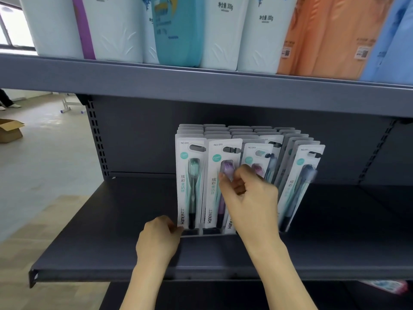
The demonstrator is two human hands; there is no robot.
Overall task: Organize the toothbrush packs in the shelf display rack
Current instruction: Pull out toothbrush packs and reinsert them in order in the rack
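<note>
A clear display rack (201,232) stands on the dark grey shelf (107,247), filled with several rows of white toothbrush packs. The front row shows a green-brush pack (190,180), a purple-brush pack (213,186), a pink-brush pack (253,157) and, tilted at the right, a dark-brush pack (301,182). My right hand (248,198) pinches the purple-brush pack at its blister, near the brush head. My left hand (159,239) grips the rack's front left corner, beside the bottom of the green-brush pack. The pink-brush pack's lower part is hidden behind my right hand.
The shelf above (201,86) carries white (221,34), teal (176,30), orange (324,36) and blue soft packs. Bare shelf surface lies left and right of the rack. A cardboard box (10,130) sits on the floor at far left.
</note>
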